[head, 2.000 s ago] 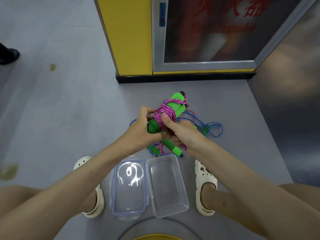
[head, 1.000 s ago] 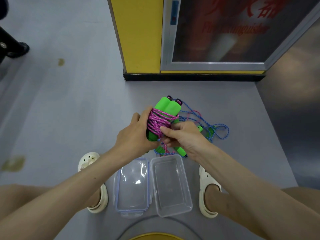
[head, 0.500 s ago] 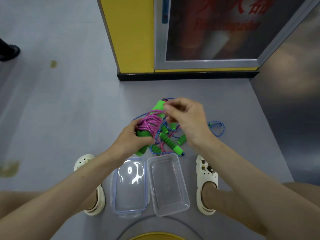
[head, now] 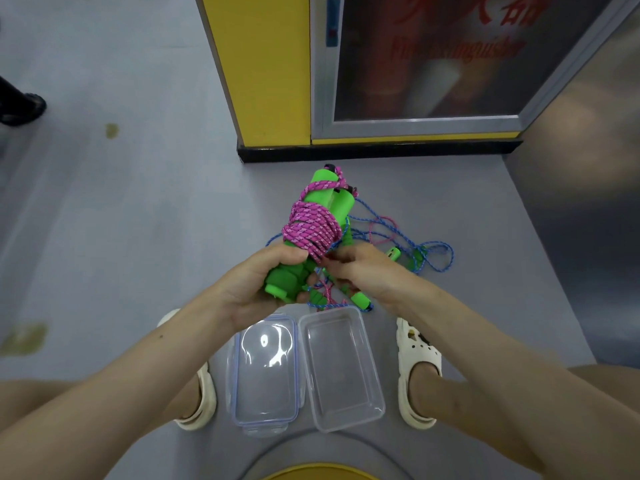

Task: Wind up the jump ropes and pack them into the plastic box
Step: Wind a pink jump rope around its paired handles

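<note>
Our left hand (head: 256, 289) grips the lower ends of two green foam handles (head: 332, 199) wound with pink braided jump rope (head: 311, 230), and our right hand (head: 367, 271) pinches that rope just under its windings. Beyond lies a loose blue jump rope (head: 420, 252) on the grey floor (head: 138, 220); nearer us sits the clear plastic box (head: 341, 368), lid (head: 265, 372) just beside.

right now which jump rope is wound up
The pink rope, coiled round the green handles that the left hand grips. The blue rope lies loose and tangled on the floor.
</note>
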The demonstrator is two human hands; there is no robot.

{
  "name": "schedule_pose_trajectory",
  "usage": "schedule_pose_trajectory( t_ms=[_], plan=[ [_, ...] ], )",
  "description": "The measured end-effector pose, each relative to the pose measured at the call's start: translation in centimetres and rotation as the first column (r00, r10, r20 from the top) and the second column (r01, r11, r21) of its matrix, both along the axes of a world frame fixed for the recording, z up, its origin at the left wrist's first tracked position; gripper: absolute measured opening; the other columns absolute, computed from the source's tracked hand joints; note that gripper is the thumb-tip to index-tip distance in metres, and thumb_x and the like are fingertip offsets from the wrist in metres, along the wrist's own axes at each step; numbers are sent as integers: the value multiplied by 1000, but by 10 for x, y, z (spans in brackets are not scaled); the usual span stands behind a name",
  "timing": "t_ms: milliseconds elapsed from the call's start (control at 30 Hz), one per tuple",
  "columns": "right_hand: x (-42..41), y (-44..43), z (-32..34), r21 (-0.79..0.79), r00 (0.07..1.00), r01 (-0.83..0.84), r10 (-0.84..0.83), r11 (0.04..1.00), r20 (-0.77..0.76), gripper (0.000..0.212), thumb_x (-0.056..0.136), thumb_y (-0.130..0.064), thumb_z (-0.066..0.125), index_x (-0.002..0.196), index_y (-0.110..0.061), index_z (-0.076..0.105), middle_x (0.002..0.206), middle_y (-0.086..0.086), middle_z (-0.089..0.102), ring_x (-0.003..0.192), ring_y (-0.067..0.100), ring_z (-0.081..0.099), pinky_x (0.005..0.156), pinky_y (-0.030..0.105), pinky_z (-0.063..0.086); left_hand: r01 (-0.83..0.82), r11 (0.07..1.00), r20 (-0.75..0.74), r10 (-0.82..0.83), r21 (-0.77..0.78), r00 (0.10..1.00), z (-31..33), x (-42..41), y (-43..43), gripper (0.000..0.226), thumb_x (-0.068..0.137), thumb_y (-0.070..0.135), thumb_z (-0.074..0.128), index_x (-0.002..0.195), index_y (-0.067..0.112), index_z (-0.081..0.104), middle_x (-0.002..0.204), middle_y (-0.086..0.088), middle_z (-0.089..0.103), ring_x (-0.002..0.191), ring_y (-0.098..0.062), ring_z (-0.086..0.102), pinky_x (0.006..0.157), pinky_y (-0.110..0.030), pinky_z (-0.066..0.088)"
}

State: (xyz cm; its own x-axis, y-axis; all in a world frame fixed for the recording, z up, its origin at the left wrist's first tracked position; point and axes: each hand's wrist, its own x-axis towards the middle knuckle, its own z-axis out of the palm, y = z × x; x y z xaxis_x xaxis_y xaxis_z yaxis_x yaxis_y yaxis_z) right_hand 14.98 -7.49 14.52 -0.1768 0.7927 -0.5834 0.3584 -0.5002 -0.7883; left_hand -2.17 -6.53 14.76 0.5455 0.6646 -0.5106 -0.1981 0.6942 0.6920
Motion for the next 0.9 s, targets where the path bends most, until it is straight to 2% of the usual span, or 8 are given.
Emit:
schedule_pose_trajectory(
  t_ms=[100, 167, 233, 400, 600, 700, 800, 900],
  plan=[
    [3, -1, 8, 88, 997, -30, 23, 996, 75, 34, 96, -14, 51, 63, -21, 56, 41, -11, 39, 34, 0, 33, 37, 10, 25, 66, 994, -147, -53, 91, 988, 1, -1, 1, 39, 59, 17, 67, 98, 18, 64, 85, -5, 63, 66, -14, 57, 55, -26, 45],
    [2, 0, 10, 119, 987, -87, 69, 989, 143, 36, 95, -12, 53, 59, -19, 56, 45, -5, 36, 33, 2, 31, 38, 11, 24, 96, 980, -260, -48, 175, 965, 1, 1, 1, 58, 56, 17, 72, 112, 25, 61, 91, -5, 64, 66, -12, 60, 55, -25, 46],
    [0, 1, 6, 139, 966, -114, 77, 984, 246, 38, 93, -11, 55, 56, -18, 53, 49, -1, 40, 41, 6, 33, 43, 19, 25, 115, 958, -366, -12, 262, 930, 2, 5, -1, 65, 62, 11, 74, 120, 34, 54, 97, -4, 64, 66, -6, 63, 58, -20, 48],
    [-9, -3, -7, 309, 827, -257, 44, 916, 560, 25, 87, -8, 51, 62, -9, 51, 66, 8, 53, 66, 25, 50, 50, 30, 28, 140, 899, -462, 75, 414, 884, 0, 16, -4, 54, 79, -6, 66, 111, 35, 51, 92, 5, 61, 59, 9, 59, 55, -11, 47],
    [-12, -4, -10, 588, 885, -117, -184, 800, 427, 10, 80, -10, 64, 79, -8, 74, 71, 9, 70, 69, 26, 63, 67, 36, 50, 97, 910, -470, 115, 403, 875, -3, 12, 1, 50, 79, 1, 68, 111, 35, 51, 92, 5, 62, 65, 3, 61, 59, -13, 50],
    [-14, -6, -6, 687, 912, -49, -248, 725, 328, 6, 77, -10, 72, 82, -9, 75, 76, 3, 73, 67, 13, 64, 69, 23, 50, 48, 959, -411, 75, 281, 909, -5, 10, 3, 33, 78, 8, 68, 104, 26, 59, 89, 0, 65, 68, -10, 63, 55, -20, 49],
    [-13, -7, -2, 687, 940, 15, -245, 727, 238, 10, 76, -6, 74, 85, -10, 74, 75, -1, 69, 63, 0, 58, 64, 5, 43, 27, 987, -308, 23, 157, 951, -6, 9, 2, 32, 70, 19, 63, 102, 15, 61, 82, -3, 64, 64, -17, 62, 52, -25, 48],
    [-12, -5, 2, 668, 963, 59, -218, 742, 157, 14, 76, -2, 73, 88, -9, 72, 78, 2, 66, 66, 5, 57, 63, 11, 45, 0, 995, -224, 21, 95, 974, -7, 10, 1, 23, 78, 19, 58, 99, 10, 61, 82, -6, 65, 67, -21, 63, 52, -27, 51]
  ],
)
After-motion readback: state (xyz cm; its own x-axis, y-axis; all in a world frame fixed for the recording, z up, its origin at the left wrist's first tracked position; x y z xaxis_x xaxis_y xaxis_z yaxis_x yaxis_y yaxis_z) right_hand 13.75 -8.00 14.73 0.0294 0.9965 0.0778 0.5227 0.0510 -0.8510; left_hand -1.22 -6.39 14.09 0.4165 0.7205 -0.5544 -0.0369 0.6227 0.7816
